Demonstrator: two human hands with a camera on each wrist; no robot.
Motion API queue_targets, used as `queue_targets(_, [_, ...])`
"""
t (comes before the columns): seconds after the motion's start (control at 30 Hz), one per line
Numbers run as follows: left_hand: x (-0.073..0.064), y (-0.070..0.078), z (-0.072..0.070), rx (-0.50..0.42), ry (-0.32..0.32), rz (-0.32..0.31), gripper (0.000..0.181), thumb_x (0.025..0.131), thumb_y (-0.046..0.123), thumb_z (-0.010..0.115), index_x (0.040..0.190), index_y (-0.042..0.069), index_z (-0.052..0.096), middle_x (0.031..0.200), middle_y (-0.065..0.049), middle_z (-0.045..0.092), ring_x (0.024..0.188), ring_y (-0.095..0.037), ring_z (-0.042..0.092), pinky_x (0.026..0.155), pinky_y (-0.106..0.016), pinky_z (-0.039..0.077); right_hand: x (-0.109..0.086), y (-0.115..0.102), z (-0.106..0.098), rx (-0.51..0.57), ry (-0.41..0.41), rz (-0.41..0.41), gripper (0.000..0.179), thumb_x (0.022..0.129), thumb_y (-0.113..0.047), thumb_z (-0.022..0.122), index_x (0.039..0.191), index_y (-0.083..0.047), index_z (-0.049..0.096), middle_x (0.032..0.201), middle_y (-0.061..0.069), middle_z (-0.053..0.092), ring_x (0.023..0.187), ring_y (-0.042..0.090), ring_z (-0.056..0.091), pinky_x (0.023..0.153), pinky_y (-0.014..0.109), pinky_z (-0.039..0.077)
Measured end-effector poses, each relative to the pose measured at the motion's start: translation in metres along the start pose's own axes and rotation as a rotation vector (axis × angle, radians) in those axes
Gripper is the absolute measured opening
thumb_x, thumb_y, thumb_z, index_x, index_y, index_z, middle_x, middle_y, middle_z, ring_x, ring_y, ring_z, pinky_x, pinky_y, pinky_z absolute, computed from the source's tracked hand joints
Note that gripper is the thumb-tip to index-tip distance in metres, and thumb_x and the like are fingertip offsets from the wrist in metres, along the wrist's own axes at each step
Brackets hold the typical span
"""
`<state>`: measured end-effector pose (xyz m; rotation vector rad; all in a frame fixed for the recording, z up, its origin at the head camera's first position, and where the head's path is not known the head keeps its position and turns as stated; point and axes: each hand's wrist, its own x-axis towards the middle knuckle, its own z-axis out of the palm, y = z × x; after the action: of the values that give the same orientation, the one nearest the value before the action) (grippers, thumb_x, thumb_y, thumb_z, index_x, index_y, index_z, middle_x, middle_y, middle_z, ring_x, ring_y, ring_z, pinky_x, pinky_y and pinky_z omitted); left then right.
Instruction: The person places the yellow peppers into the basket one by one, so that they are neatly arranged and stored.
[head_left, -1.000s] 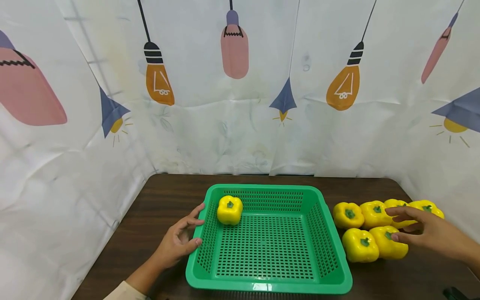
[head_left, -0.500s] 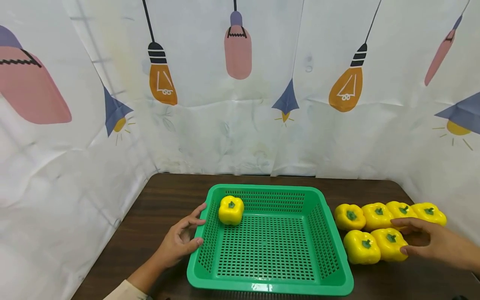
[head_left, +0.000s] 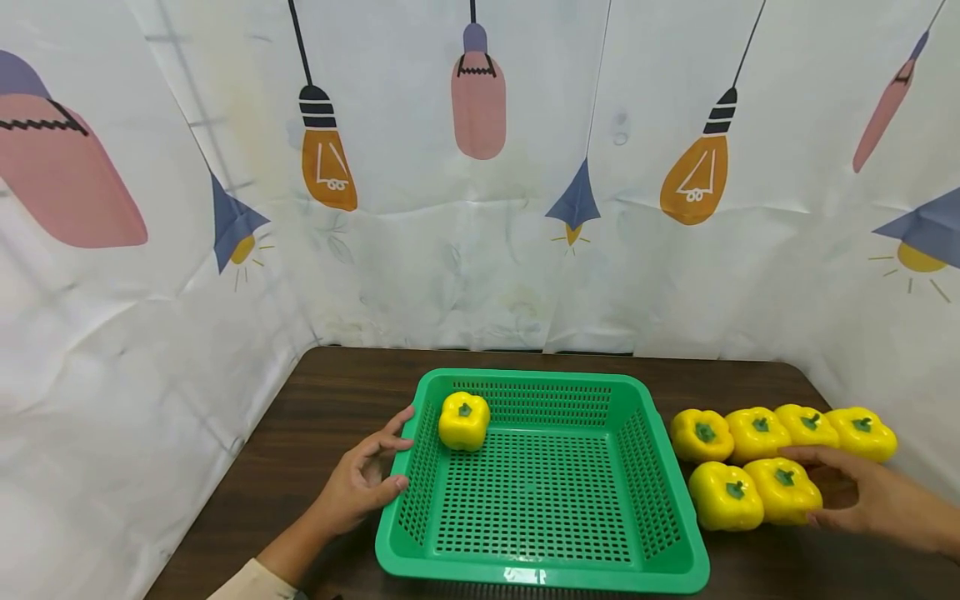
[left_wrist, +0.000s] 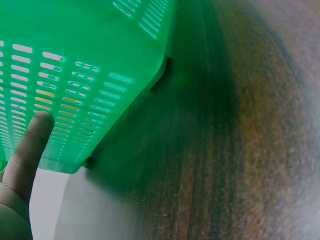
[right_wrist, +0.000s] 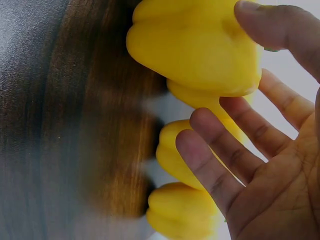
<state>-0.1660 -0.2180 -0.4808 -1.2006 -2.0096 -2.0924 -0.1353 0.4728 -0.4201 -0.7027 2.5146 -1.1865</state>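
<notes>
A green plastic basket [head_left: 551, 575] sits on the table with one yellow bell pepper [head_left: 463, 427] in its back left corner. My left hand [head_left: 358, 482] touches the basket's left side, fingers spread and loosely bent. In the left wrist view one finger [left_wrist: 31, 150] lies against the slotted wall. On the right, my right hand [head_left: 873, 496] is at the right side of a front-row yellow bell pepper [head_left: 783, 493]. The right wrist view has the thumb [right_wrist: 275, 25] at this pepper [right_wrist: 195, 50] and the other fingers [right_wrist: 235, 145] extended beside it.
Left of that pepper stands another yellow pepper [head_left: 723, 504], close to the basket's right wall. Several more yellow peppers [head_left: 759, 435] form a row behind. The dark wooden table [head_left: 322, 392] ends at a white curtain [head_left: 450, 275] printed with lamps.
My right hand has lowered from above the peppers to the right side of the front-row one. The left hand stays at the basket. The head view has shifted slightly.
</notes>
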Motion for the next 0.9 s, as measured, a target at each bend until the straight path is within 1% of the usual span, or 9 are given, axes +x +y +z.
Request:
queue_targets(0.17, [0.001, 0.001, 0.0, 0.008, 0.0, 0.001, 0.038, 0.092, -0.018, 0.057, 0.128, -0.017, 0.046, 0.164, -0.033, 0.015, 0.155, -0.02, 0.018, 0.119, -0.025, 0.025, -0.002, 0.002, 0.002, -0.049, 0.029, -0.008, 0.068, 0.088, 0.004, 0.076, 0.148, -0.005, 0.045, 0.131, -0.038, 0.045, 0.105, -0.007, 0.059, 0.071, 0.029, 0.061])
queue_targets(0.3, [0.001, 0.001, 0.0, 0.009, -0.001, 0.003, 0.038, 0.092, -0.017, 0.057, 0.128, -0.018, 0.045, 0.164, -0.034, 0.015, 0.155, -0.02, 0.018, 0.119, -0.025, 0.025, -0.004, 0.004, 0.003, -0.097, 0.055, 0.014, 0.067, 0.087, 0.002, 0.078, 0.144, 0.003, 0.044, 0.129, -0.04, 0.043, 0.102, -0.008, 0.058, 0.07, 0.028, 0.06])
queue_targets(0.37, [0.001, 0.001, 0.0, 0.006, -0.002, 0.003, 0.038, 0.092, -0.017, 0.057, 0.128, -0.018, 0.045, 0.163, -0.034, 0.015, 0.155, -0.02, 0.018, 0.119, -0.025, 0.025, -0.005, 0.006, 0.004, -0.134, 0.086, 0.015, 0.065, 0.085, 0.001, 0.08, 0.14, 0.005, 0.046, 0.127, -0.04, 0.043, 0.099, -0.008, 0.058, 0.069, 0.028, 0.06])
queue_targets(0.47, [0.001, 0.001, 0.001, 0.002, -0.001, 0.003, 0.038, 0.092, -0.017, 0.057, 0.128, -0.018, 0.045, 0.163, -0.033, 0.015, 0.155, -0.02, 0.018, 0.119, -0.025, 0.026, -0.005, 0.009, 0.007, -0.166, 0.151, -0.021, 0.063, 0.081, 0.005, 0.082, 0.136, 0.0, 0.051, 0.125, -0.037, 0.047, 0.095, -0.006, 0.059, 0.066, 0.026, 0.059])
queue_targets(0.6, [0.001, 0.001, 0.001, -0.002, -0.001, 0.003, 0.038, 0.092, -0.017, 0.057, 0.129, -0.017, 0.046, 0.164, -0.033, 0.015, 0.155, -0.02, 0.018, 0.119, -0.025, 0.026, -0.006, 0.008, 0.005, -0.162, 0.217, -0.091, 0.071, 0.078, 0.013, 0.08, 0.138, -0.014, 0.053, 0.125, -0.03, 0.053, 0.091, 0.0, 0.062, 0.064, 0.026, 0.058])
queue_targets(0.67, [0.001, 0.0, 0.001, -0.003, -0.002, 0.004, 0.038, 0.093, -0.017, 0.057, 0.129, -0.018, 0.045, 0.164, -0.033, 0.015, 0.155, -0.02, 0.018, 0.119, -0.025, 0.025, -0.006, 0.004, 0.002, -0.175, 0.237, -0.097, 0.072, 0.078, 0.014, 0.08, 0.138, -0.015, 0.053, 0.124, -0.03, 0.053, 0.091, 0.0, 0.063, 0.063, 0.026, 0.058])
queue_targets(0.7, [0.001, 0.0, 0.0, -0.003, -0.003, 0.005, 0.038, 0.093, -0.017, 0.057, 0.129, -0.018, 0.045, 0.164, -0.033, 0.015, 0.155, -0.02, 0.018, 0.119, -0.025, 0.025, -0.005, 0.0, 0.001, -0.194, 0.251, -0.083, 0.072, 0.078, 0.012, 0.081, 0.138, -0.014, 0.053, 0.124, -0.03, 0.052, 0.09, 0.0, 0.063, 0.063, 0.025, 0.058])
queue_targets(0.83, [0.001, 0.0, 0.0, 0.001, -0.002, 0.006, 0.038, 0.093, -0.017, 0.057, 0.129, -0.018, 0.045, 0.164, -0.033, 0.015, 0.155, -0.02, 0.018, 0.119, -0.025, 0.025, -0.003, -0.015, -0.004, -0.275, 0.294, 0.007, 0.068, 0.077, 0.005, 0.086, 0.136, -0.001, 0.052, 0.123, -0.035, 0.043, 0.089, -0.005, 0.059, 0.063, 0.025, 0.058])
queue_targets(0.9, [0.001, 0.0, 0.0, 0.0, -0.001, 0.004, 0.038, 0.093, -0.017, 0.057, 0.129, -0.018, 0.045, 0.164, -0.032, 0.015, 0.155, -0.02, 0.018, 0.119, -0.025, 0.026, -0.002, -0.022, -0.007, -0.311, 0.316, 0.035, 0.068, 0.077, 0.002, 0.087, 0.134, 0.004, 0.051, 0.123, -0.035, 0.04, 0.089, -0.007, 0.057, 0.063, 0.025, 0.058])
